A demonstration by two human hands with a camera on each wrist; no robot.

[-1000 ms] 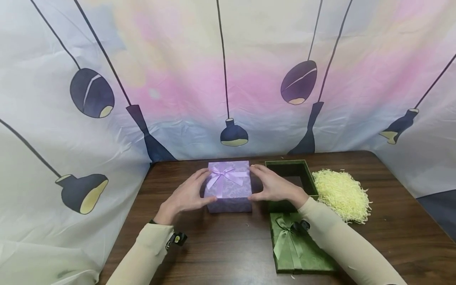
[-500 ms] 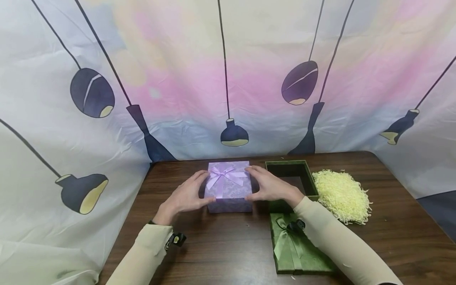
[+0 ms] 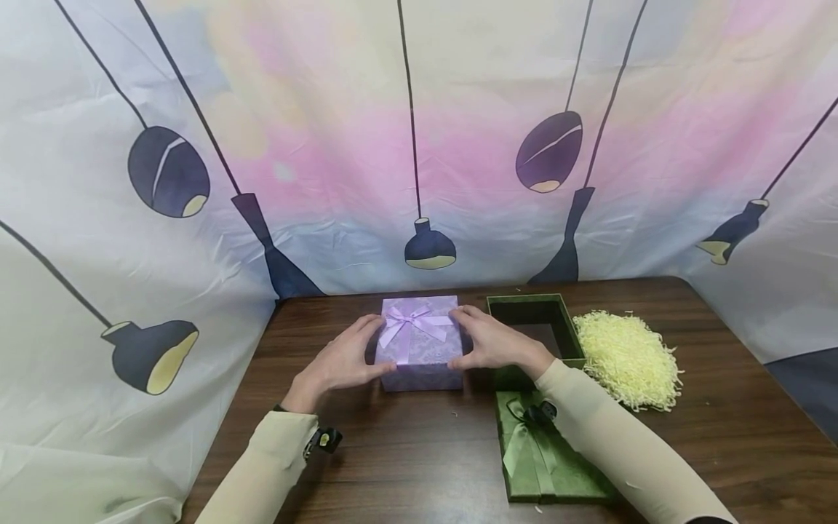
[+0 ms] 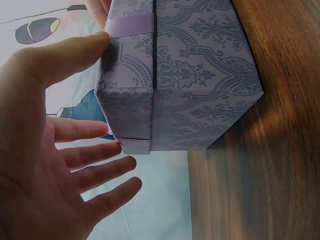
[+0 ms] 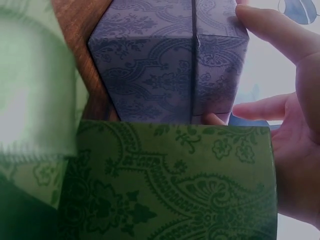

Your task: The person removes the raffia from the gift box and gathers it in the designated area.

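Observation:
A lidded lilac gift box (image 3: pixel 422 378) with a damask pattern and a ribbon bow (image 3: pixel 412 319) stands at the table's middle. My left hand (image 3: pixel 340 360) touches its lid (image 4: pixel 127 112) at the left, thumb at the front edge; in the left wrist view the other fingers are spread fairly straight, two tips close to the lid's corner. From the right, my right hand (image 3: pixel 500 343) touches the same lid, thumb at the front edge and forefinger by the bow. A dark seam runs between lid and base (image 5: pixel 150 75) in both wrist views.
Right of the lilac box stands an uncovered green box (image 3: pixel 533 297), partly behind my right forearm. A green lid (image 3: pixel 569 466) with a ribbon bow lies in front of it. Pale yellow shredded paper (image 3: pixel 628 360) is heaped at the right. A printed cloth (image 3: pixel 340 145) hangs behind the table (image 3: pixel 393 466).
My right hand has shifted slightly left, from the lid's right edge onto its top and front. The left hand and the lilac box look the same.

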